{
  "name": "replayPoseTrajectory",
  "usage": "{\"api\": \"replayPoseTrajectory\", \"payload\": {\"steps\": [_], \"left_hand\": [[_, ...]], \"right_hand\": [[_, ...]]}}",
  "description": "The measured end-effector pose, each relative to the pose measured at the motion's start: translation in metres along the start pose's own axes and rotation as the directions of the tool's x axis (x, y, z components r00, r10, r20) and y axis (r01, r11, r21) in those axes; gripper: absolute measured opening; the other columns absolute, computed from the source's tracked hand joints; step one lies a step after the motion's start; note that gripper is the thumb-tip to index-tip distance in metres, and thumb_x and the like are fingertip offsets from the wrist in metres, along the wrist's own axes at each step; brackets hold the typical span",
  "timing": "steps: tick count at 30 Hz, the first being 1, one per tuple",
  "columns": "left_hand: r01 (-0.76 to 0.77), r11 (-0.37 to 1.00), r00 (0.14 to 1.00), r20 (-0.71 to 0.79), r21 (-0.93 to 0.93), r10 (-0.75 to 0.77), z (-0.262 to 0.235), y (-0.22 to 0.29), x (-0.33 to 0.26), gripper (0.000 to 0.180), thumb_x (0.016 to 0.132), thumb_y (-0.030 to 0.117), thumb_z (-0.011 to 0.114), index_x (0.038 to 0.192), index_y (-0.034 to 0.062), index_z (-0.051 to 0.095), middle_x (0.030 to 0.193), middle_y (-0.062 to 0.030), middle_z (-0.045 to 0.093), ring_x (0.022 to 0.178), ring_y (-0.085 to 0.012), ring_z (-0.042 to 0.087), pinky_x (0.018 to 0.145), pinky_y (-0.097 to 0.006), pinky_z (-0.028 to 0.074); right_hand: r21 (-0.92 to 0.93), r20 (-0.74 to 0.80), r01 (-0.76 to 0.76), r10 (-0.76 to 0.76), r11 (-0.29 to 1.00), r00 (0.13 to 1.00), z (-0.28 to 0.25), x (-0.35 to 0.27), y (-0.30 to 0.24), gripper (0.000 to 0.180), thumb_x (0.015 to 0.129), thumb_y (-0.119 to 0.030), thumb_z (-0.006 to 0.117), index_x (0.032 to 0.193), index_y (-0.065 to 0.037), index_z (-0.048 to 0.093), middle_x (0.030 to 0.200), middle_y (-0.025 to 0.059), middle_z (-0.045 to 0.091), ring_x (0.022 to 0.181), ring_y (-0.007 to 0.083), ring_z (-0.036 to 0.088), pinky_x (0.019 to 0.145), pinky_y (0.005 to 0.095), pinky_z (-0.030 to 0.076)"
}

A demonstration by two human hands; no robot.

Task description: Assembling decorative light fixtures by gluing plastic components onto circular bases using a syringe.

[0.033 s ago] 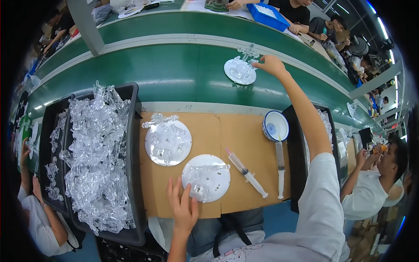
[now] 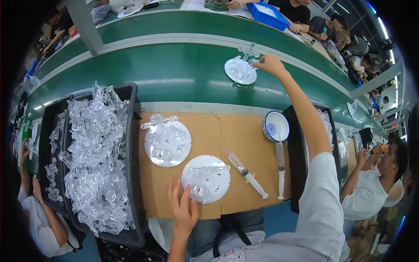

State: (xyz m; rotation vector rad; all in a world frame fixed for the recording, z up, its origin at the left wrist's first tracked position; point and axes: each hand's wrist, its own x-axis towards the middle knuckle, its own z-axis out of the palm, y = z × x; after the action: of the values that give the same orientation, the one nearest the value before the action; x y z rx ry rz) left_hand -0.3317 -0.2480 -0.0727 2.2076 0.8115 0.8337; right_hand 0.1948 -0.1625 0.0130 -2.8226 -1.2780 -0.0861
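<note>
My left hand rests at the lower left edge of a white round plate, its fingers spread and the index fingertip touching the rim. Clear plastic parts lie on that plate. A second white plate with clear parts sits just behind it to the left. My right hand reaches far forward over the green surface. There its thumb and finger pinch the side of a clear plastic part on a third white plate. The exact contact is partly hidden by the fingers.
A black bin heaped with clear parts stands left. Two syringes lie on the cardboard, one leaning on a blue-white bowl. Another black bin sits under my right arm. Co-workers sit around; a blue tray is across.
</note>
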Motion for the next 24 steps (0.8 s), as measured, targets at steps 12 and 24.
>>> {"api": "replayPoseTrajectory", "payload": {"steps": [12,24], "left_hand": [[-0.005,0.998,1.0,0.004,0.067,0.005,0.002,-0.002,0.0,0.03,0.09,0.01,0.05,0.117,-0.0009,0.056,0.135,-0.0201,0.043,0.132,-0.044,0.031,0.106,-0.053,0.027],[-0.007,0.994,1.0,0.01,0.107,0.006,0.004,0.0,0.0,0.041,0.084,0.009,0.056,0.124,0.0007,0.051,0.132,-0.0184,0.047,0.127,-0.0436,0.038,0.104,-0.055,0.027]], "right_hand": [[0.078,-0.053,0.007,-0.003,0.997,0.999,0.02,0.005,0.014,0.039,0.077,-0.041,0.066,0.092,-0.005,0.071,0.086,0.0172,0.068,0.083,0.0333,0.065,0.075,0.0402,0.051],[-0.081,-0.107,0.015,-0.024,0.997,0.994,-0.016,-0.035,0.026,0.035,0.081,-0.036,0.063,0.103,-0.009,0.069,0.097,0.0165,0.068,0.089,0.031,0.065,0.079,0.0389,0.051]]}}
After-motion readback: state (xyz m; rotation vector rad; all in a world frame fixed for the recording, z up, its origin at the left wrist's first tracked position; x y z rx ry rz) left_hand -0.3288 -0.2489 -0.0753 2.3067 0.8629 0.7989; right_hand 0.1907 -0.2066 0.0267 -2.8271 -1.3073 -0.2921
